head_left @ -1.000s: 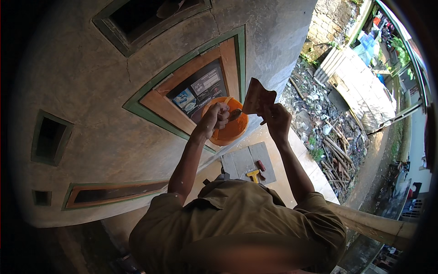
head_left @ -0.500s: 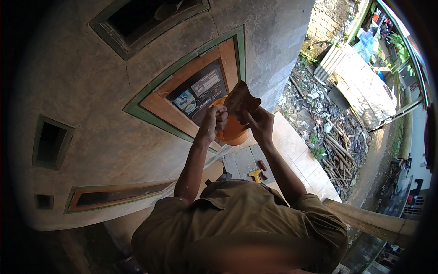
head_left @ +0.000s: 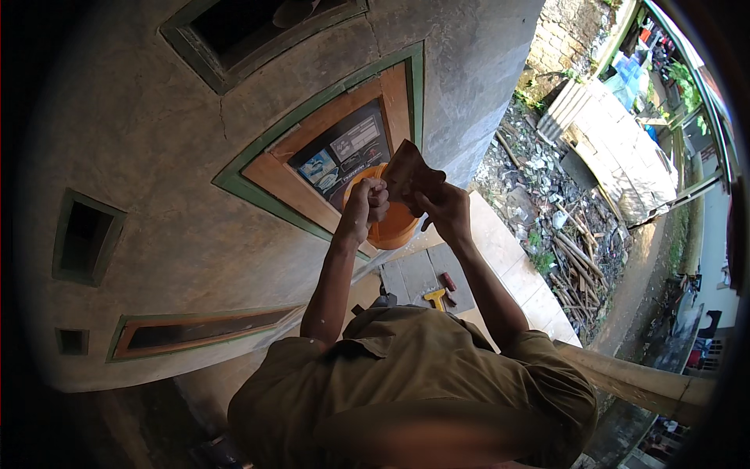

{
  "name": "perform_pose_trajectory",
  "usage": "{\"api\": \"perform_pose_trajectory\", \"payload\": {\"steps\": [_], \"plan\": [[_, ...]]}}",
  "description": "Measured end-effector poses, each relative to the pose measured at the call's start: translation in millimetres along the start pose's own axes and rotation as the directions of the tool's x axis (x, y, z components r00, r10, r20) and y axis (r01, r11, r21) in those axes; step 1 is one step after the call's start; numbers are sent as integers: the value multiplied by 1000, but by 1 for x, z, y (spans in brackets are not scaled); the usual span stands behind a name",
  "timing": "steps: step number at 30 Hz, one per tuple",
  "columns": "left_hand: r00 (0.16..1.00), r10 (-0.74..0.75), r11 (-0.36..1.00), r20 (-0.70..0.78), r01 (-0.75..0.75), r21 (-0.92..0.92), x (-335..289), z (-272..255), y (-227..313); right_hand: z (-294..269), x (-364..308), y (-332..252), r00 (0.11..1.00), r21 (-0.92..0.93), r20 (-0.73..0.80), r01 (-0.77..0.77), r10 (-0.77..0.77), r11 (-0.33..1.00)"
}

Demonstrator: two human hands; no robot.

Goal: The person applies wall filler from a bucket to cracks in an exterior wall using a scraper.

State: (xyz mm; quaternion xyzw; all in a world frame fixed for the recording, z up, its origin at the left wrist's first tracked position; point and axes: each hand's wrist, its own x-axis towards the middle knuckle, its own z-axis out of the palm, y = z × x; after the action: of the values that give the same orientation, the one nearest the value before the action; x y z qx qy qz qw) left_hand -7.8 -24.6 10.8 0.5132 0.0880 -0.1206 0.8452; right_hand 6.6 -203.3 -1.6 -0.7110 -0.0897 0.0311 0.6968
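An orange bucket (head_left: 393,228) hangs in front of my body, beside the window. My left hand (head_left: 364,209) is closed in a fist at its near left rim and appears to carry it; the exact grip is hidden behind the fingers. My right hand (head_left: 445,209) pinches a brown curled sheet (head_left: 412,170), which looks like sandpaper, between thumb and fingers. The sheet stands above the bucket's opening, its left edge close to the left fist. What lies inside the bucket cannot be made out.
To the left rises a grey plastered wall (head_left: 172,180) with a green-framed window (head_left: 258,173). On the grey floor tiles below lie a yellow-handled tool (head_left: 435,298) and a dark red object (head_left: 447,281). Right of the tiled ledge (head_left: 512,262), rubble and sticks (head_left: 580,254) cover the ground.
The bucket has shifted slightly to the left below my hands. The brown sheet has tilted a little to the left; both hands keep nearly the same position.
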Motion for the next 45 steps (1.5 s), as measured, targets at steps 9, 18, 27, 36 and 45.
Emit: {"api": "perform_pose_trajectory", "payload": {"steps": [9, 18, 27, 36, 45], "plan": [[999, 33, 997, 9, -34, 71, -4, 9, 0, 7, 4, -6, 970, 157, 203, -170, 136, 973], [1000, 4, 999, -19, -3, 43, -6, 12, 5, -5, 5, -11, 960, 106, 211, -210, 184, 972], [1000, -11, 1000, -15, 11, 5, -4, 3, 13, -26, 8, -9, 971, -43, 187, -145, 150, 989], [1000, -2, 993, -3, 3, 119, 2, -1, 11, 2, 27, -27, 927, -495, 366, 121, 81, 861], [998, -38, 985, -58, 47, 164, -7, 14, 0, 36, 44, 7, 895, -856, 426, 353, 128, 378]]}}
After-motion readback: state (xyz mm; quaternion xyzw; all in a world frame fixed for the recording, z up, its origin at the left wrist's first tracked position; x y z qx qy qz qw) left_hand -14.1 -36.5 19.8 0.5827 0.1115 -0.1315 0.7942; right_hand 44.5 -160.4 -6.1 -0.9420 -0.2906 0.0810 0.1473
